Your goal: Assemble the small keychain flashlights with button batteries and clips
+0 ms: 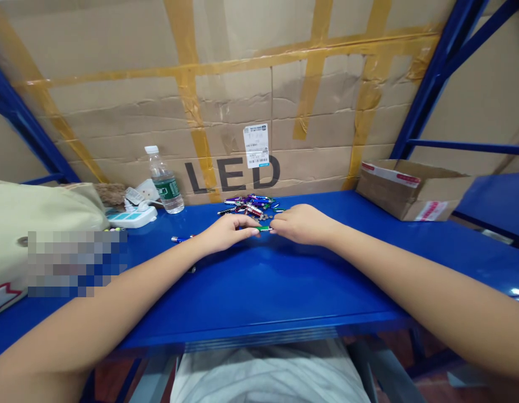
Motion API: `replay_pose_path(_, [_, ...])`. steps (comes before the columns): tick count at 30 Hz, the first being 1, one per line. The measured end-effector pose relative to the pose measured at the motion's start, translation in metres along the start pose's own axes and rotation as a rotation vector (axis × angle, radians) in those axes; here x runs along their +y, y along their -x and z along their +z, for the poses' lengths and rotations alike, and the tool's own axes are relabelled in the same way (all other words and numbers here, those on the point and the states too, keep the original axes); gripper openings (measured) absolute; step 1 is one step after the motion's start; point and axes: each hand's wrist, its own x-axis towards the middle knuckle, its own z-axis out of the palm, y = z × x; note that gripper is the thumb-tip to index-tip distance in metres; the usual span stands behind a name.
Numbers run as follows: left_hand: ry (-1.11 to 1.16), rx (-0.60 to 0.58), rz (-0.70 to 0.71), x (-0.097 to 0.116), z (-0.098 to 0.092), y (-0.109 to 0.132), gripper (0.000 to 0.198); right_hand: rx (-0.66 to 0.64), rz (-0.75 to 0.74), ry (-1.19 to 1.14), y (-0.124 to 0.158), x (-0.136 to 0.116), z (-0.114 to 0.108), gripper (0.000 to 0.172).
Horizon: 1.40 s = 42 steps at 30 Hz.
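Note:
My left hand (225, 232) and my right hand (300, 223) meet over the blue shelf (259, 280), fingers pinched together on a small green keychain light (264, 228) held between them. Just behind my hands lies a pile of several small coloured keychain lights (251, 205), in red, blue, purple and green. One loose blue light (179, 239) lies on the shelf to the left of my left wrist.
A water bottle (166, 182) stands at the back left beside a white power strip (131, 216). A cream bag (36, 224) fills the left side. An open cardboard box (406, 187) sits at the right. A taped cardboard wall (259, 101) marked LED closes the back.

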Motion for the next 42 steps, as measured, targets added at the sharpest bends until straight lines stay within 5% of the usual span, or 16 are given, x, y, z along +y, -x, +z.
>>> replay_pose_path(5, [-0.219, 0.082, 0.113, 0.004, 0.0, 0.004, 0.02, 0.016, 0.081, -0.548, 0.001, -0.009, 0.002, 0.04])
replay_pose_path(12, [-0.648, 0.285, 0.481, -0.001, 0.003, 0.005, 0.019, -0.118, 0.44, -1.402, -0.006, -0.016, 0.01, 0.036])
replay_pose_path(18, [-0.918, 0.355, 0.605, -0.001, -0.001, 0.008, 0.02, -0.204, 0.478, -1.632, -0.006, -0.015, 0.008, 0.038])
replay_pose_path(24, [-0.792, 0.365, 0.54, -0.002, 0.0, 0.004, 0.02, -0.108, 0.538, -1.598, -0.009, -0.015, 0.007, 0.038])
replay_pose_path(31, [-1.017, 0.316, 0.617, 0.013, -0.01, 0.014, 0.024, -0.208, 0.508, -1.963, -0.007, -0.024, 0.002, 0.031])
replay_pose_path(35, [-1.067, 0.272, 0.514, 0.017, -0.01, 0.013, 0.027, -0.141, 0.559, -1.688, -0.012, -0.023, 0.004, 0.038])
replay_pose_path(39, [-1.11, 0.319, 0.405, 0.002, -0.006, 0.007, 0.029, 0.14, 0.496, -0.711, -0.017, 0.002, 0.026, 0.038])
replay_pose_path(42, [-1.12, 0.32, 0.373, -0.006, -0.005, 0.007, 0.029, 0.039, 0.49, -0.182, -0.013, 0.026, 0.049, 0.028])
